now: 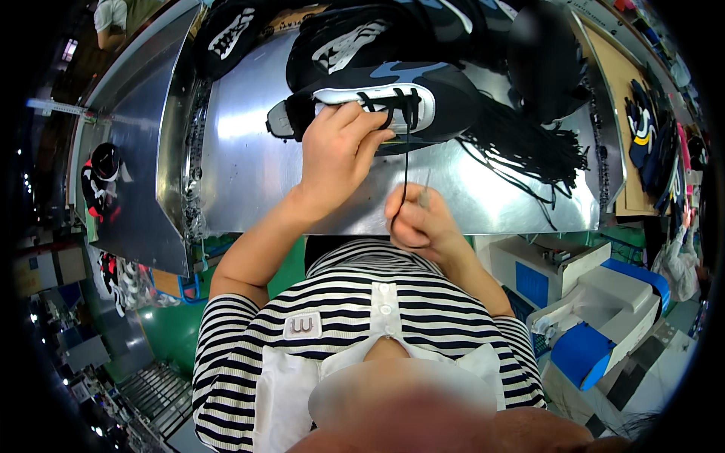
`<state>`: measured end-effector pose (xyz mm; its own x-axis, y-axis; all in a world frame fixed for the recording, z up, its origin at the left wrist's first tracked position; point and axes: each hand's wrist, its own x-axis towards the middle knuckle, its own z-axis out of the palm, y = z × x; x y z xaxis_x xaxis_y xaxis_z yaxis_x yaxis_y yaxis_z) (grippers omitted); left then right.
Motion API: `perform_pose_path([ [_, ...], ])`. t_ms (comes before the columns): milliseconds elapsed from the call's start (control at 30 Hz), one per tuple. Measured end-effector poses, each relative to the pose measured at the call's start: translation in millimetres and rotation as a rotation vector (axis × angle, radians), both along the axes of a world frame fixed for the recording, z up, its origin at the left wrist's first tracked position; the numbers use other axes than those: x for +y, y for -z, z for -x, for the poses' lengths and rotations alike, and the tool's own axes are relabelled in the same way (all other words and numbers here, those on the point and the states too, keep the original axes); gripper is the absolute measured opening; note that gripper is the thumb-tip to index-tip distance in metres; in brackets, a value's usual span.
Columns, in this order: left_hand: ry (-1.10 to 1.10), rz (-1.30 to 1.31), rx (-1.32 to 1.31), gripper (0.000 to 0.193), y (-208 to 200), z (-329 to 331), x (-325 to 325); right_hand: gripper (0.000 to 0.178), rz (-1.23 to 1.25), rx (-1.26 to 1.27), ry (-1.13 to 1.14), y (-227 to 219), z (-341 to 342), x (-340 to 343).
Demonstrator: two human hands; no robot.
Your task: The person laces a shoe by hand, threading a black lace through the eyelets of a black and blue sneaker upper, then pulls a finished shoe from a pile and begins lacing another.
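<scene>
At one bench [260, 170], left hand [340, 143] holds one shoe [453, 104]; right hand [423, 223], one lace [407, 162].

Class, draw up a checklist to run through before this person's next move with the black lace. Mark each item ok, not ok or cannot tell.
1. Left hand steadying the shoe: ok, gripping beside the lacing.
2. Right hand on the black lace: ok.
3. Lace unknotted between shoe and right hand: ok, nearly straight.
4. Lace pattern correct throughout: cannot tell, left hand covers part.
5. Bundle of black laces well apart from shoe: not ok, right by its toe.
</scene>
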<state>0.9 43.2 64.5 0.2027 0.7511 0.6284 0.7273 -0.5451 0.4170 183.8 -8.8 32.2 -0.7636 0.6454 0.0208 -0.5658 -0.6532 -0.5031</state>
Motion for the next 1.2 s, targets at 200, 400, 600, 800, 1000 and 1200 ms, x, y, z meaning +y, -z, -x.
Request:
perform_pose_path([
  [200, 0.067, 0.296, 0.054, 0.018, 56.5, 0.5, -6.9, 0.012, -0.519, -0.785, 0.31, 21.8, -22.2, -5.8],
  [400, 0.081, 0.502, 0.126, 0.021, 78.9, 7.0, 2.7, 0.013, -0.421, -0.97, 0.665, 47.2, -11.4, 47.0],
  [600, 0.193, 0.754, -0.019, 0.032, 67.6, 8.2, 10.7, 0.015, -0.467, -0.835, 0.891, 72.9, 1.3, 69.6],
  [800, 0.144, 0.712, 0.009, 0.033, 77.2, 7.2, 9.3, 0.012, -0.597, -0.923, 1.002, 80.9, 5.6, 75.2],
  [1000, 0.093, 0.722, 0.024, 0.028, 77.8, 4.1, 10.4, 0.03, -0.572, -1.09, 0.878, 71.1, -4.4, 57.3],
  [1200, 0.111, 0.58, 0.055, 0.032, 77.3, 1.3, 8.3, 0.02, -0.462, -1.21, 0.55, 52.9, -17.4, 13.6],
])
